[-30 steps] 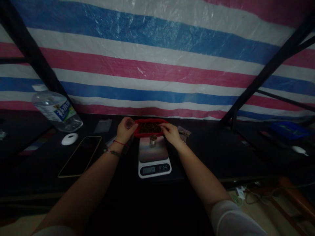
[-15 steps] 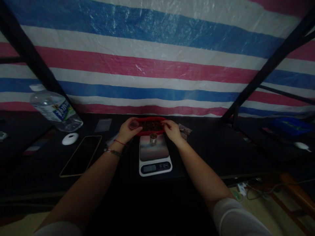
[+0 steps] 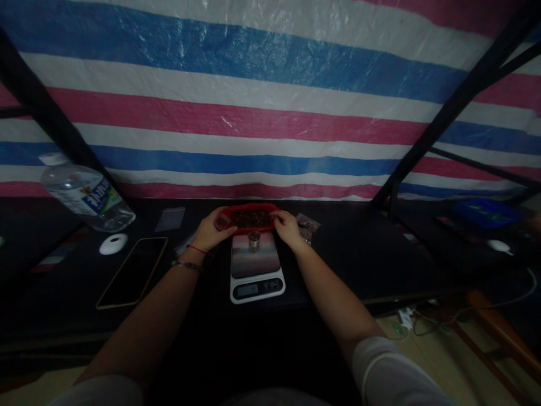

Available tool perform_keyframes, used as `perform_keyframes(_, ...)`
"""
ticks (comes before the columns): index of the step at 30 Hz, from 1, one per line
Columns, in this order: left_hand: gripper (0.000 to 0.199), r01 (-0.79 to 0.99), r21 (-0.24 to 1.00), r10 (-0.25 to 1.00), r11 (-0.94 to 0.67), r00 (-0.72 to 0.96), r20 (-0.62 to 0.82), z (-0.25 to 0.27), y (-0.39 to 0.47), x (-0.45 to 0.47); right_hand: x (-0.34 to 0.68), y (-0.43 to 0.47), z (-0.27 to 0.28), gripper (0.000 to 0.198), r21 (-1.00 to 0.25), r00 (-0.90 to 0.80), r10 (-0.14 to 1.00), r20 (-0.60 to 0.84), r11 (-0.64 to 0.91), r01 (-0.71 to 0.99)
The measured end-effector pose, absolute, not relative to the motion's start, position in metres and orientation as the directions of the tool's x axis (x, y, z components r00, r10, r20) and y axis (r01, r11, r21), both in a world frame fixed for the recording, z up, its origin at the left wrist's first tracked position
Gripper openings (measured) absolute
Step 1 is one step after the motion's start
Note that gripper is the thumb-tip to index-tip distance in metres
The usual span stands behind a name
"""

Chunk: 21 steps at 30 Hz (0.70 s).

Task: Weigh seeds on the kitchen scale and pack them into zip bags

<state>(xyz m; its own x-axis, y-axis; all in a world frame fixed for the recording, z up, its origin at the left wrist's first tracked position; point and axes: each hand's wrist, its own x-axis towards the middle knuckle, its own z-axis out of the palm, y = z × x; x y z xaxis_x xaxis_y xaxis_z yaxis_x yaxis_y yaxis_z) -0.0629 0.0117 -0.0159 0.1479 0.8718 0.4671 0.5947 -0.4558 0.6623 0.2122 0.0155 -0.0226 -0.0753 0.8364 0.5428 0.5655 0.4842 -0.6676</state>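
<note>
Behind the scale lies a red tray [image 3: 249, 230] with dark brown, crumbly bits [image 3: 252, 218] in it. My left hand [image 3: 211, 230] is at its left end, thumb toward the rim, closed around a small, see-through, cup-like piece that looks reddish against the tray. At the right end, my right hand [image 3: 288, 228] pinches the tray's rim, fingers bent. Just in front of the tray, a small metal cup [image 3: 254, 241] filled with brown bits stands upright on the plate of a white kitchen scale [image 3: 257, 288]. The scale's display is lit, but its figures are too blurred to read.
Small clear bags [image 3: 307, 224] with brown contents lie right of my right hand. To the left are a flat clear bag [image 3: 169, 219], a phone [image 3: 134, 272], a white mouse [image 3: 113, 244] and a plastic bottle [image 3: 91, 194]. A striped sheet [image 3: 253, 129] hangs behind the table.
The view has turned slightly, so everything sits a little further left in it. Both hands stay at the ends of the red tray, and the cup remains on the scale.
</note>
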Motion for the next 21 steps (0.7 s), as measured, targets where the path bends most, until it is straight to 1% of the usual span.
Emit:
perform_keyframes(5, 0.072, 0.581, 0.68, 0.885, -0.448, 0.178, 0.431, -0.017, 0.011, -0.06, 0.211, 0.014, -0.024, 0.03, -0.688, -0.073, 0.859, 0.506, 0.453, 0.567)
perform_keyframes(9, 0.07, 0.595, 0.688, 0.898, -0.416, 0.147, 0.415, -0.016, 0.01, -0.059, 0.209, 0.012, -0.024, 0.028, -0.69, -0.081, 0.862, 0.5, 0.453, 0.565)
perform_keyframes(11, 0.062, 0.596, 0.689, 0.899, -0.412, 0.143, 0.413, -0.016, 0.009, -0.059, 0.208, 0.011, -0.024, 0.029, -0.691, -0.076, 0.86, 0.504, 0.454, 0.563)
perform_keyframes(14, 0.046, 0.592, 0.683, 0.894, -0.427, 0.162, 0.419, -0.017, 0.009, -0.059, 0.207, 0.008, -0.021, 0.031, -0.698, -0.087, 0.845, 0.528, 0.49, 0.522)
perform_keyframes(16, 0.039, 0.599, 0.669, 0.889, -0.44, 0.184, 0.419, -0.017, 0.009, -0.06, 0.208, 0.004, -0.015, 0.037, -0.697, -0.176, 0.826, 0.536, 0.55, 0.459)
perform_keyframes(18, 0.036, 0.603, 0.664, 0.891, -0.442, 0.207, 0.405, -0.015, 0.009, -0.06, 0.208, -0.003, -0.006, 0.044, -0.681, -0.331, 0.789, 0.517, 0.613, 0.399)
perform_keyframes(20, 0.034, 0.594, 0.674, 0.894, -0.439, 0.216, 0.392, -0.013, 0.009, -0.06, 0.207, -0.01, 0.002, 0.047, -0.65, -0.467, 0.745, 0.476, 0.656, 0.383)
perform_keyframes(21, 0.034, 0.586, 0.679, 0.893, -0.442, 0.218, 0.394, -0.011, 0.009, -0.06, 0.205, -0.014, 0.006, 0.047, -0.628, -0.508, 0.73, 0.457, 0.67, 0.396)
